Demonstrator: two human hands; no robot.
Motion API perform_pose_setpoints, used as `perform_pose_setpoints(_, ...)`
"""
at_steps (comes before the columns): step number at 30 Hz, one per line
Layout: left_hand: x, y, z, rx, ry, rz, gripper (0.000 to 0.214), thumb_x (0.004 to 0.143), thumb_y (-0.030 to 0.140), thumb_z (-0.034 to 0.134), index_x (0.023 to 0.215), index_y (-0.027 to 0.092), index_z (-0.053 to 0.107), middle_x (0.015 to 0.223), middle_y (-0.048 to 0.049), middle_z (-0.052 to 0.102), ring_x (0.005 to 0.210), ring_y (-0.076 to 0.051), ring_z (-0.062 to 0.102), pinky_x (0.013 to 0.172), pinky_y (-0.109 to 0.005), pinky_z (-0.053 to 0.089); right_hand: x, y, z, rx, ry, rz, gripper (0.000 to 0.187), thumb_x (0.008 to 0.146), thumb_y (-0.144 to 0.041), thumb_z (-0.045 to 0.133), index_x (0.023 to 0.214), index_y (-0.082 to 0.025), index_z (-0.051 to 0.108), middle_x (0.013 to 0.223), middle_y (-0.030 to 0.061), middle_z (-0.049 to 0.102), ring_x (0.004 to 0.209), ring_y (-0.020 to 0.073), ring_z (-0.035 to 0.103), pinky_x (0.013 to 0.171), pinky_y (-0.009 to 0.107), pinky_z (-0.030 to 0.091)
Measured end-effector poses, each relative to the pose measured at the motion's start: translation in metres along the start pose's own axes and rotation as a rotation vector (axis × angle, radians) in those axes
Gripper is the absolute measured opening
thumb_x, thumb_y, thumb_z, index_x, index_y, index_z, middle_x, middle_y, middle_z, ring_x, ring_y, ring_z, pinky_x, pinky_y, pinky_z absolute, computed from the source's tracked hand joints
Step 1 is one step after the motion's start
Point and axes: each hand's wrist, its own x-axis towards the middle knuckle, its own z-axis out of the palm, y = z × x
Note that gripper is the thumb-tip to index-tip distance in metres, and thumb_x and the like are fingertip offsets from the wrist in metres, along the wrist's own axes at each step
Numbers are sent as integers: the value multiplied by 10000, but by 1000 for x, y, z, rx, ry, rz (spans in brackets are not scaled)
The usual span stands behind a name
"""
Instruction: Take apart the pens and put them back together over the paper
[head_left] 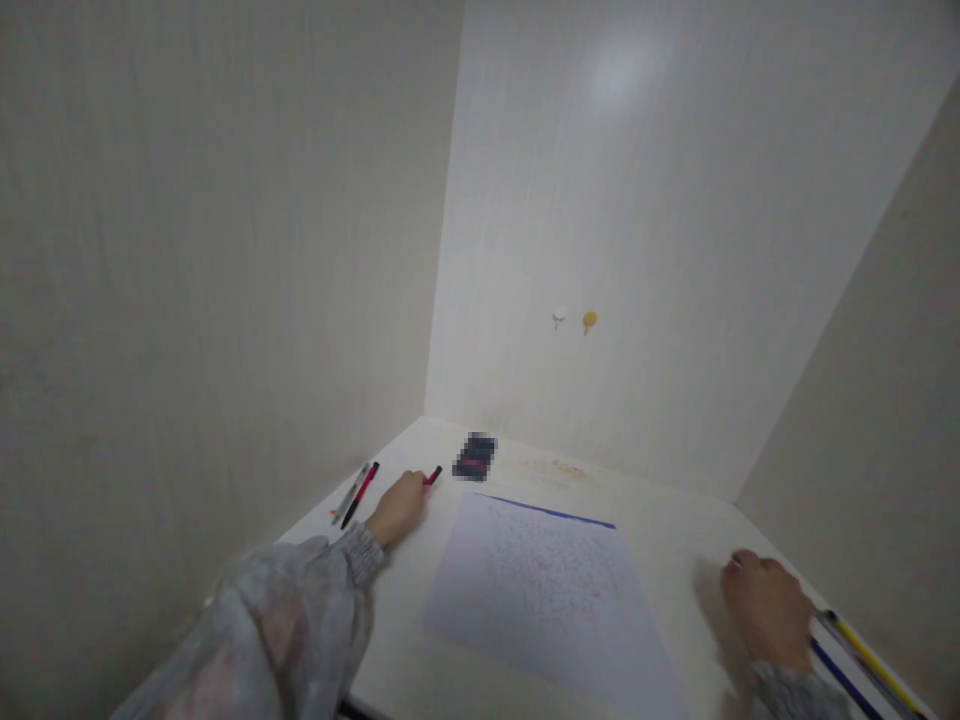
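Left hand (399,508) is reaching over the white tabletop (675,530), fingers closing round a red pen (430,479); its black end is poking out past the fingers, pointing away from the wearer. That pen is sitting between two pens on the left and a dark, pixelated item (475,457) near the back wall. The two: a red-and-black pen (361,495) and a grey pen (350,493), both lying just beside the left wall.

Right hand (766,607) is hovering or resting at the table's right side, can't tell which. Fingers are curling in; can't tell if they're gripping anything. Blue stick (846,680) and yellow stick (870,650) are lying just beside it, along the right wall.

Paper sheet (517,625) is lying between the hands, touching neither, small scribbly marks covering its upper part. Blue strip (555,512) is running along its far edge. Two hooks, white (559,315) and yellow (590,319), are sticking to the back wall.
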Motion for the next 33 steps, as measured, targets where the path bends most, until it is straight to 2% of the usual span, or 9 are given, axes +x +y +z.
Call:
perform_pose_setpoints(1,0,14,2,-92,-16,47,217,796,228,360,856,134,547,838,-69,578,789,-138,538,677,-220,388,-7,-21,9,-29,-18,-141,96,586,-205,513,497,-197,480,567,68,465,644,245,485,603,375,322)
perform_pose_setpoints(3,-3,44,7,-651,-103,112,212,776,284,400,788,120,533,725,-42,558,664,-121,522,595,-214,383,-28,-65,29,88,-113,-323,107,655,-275,502,604,-190,543,658,80,530,679,224,486,657,357,338)
perform_pose_setpoints(6,-13,87,19,-1299,-351,145,203,722,312,499,743,111,502,646,-6,504,552,-77,469,547,-200,368,-68,-121,53,372,-448,-377,244,743,-381,443,671,-190,579,655,48,564,629,179,493,616,292,359)
perform_pose_setpoints(9,-23,116,35,-1618,-538,152,237,672,310,579,736,94,506,645,-13,502,554,-65,468,556,-197,366,-99,-155,66,561,-735,-325,303,772,-428,401,779,-190,587,625,9,569,542,131,478,530,240,353)
perform_pose_setpoints(12,-25,126,46,-1715,-580,117,255,635,300,628,738,95,517,619,-1,503,531,-54,461,541,-191,356,-110,-164,72,657,-827,-174,327,753,-455,427,740,-163,575,505,-19,523,428,90,411,425,206,295)
perform_pose_setpoints(18,-19,121,53,-1799,-545,-16,277,633,301,637,795,87,569,677,-8,529,558,-42,460,563,-180,357,-100,-150,69,744,-1064,49,397,693,-500,487,727,-119,590,443,-36,500,325,38,298,338,179,170)
perform_pose_setpoints(25,-23,120,58,-1764,-626,52,268,667,346,597,730,87,570,645,-3,523,527,-37,441,533,-174,343,-107,-150,63,808,-1228,132,342,723,-445,487,759,-116,574,536,0,580,315,23,332,321,163,180)
perform_pose_setpoints(29,-25,123,58,-1728,-576,35,307,669,390,579,744,95,545,722,-29,557,525,-38,449,533,-181,354,-109,-154,64,877,-1165,159,320,709,-437,513,718,-121,558,558,11,593,315,39,386,320,171,237)
perform_pose_setpoints(33,-29,126,61,-1549,-622,43,367,679,474,517,802,129,503,764,-23,571,440,-28,426,438,-180,316,-102,-156,65,1056,-895,185,277,702,-407,543,698,-130,553,525,9,576,425,92,497,435,211,379)
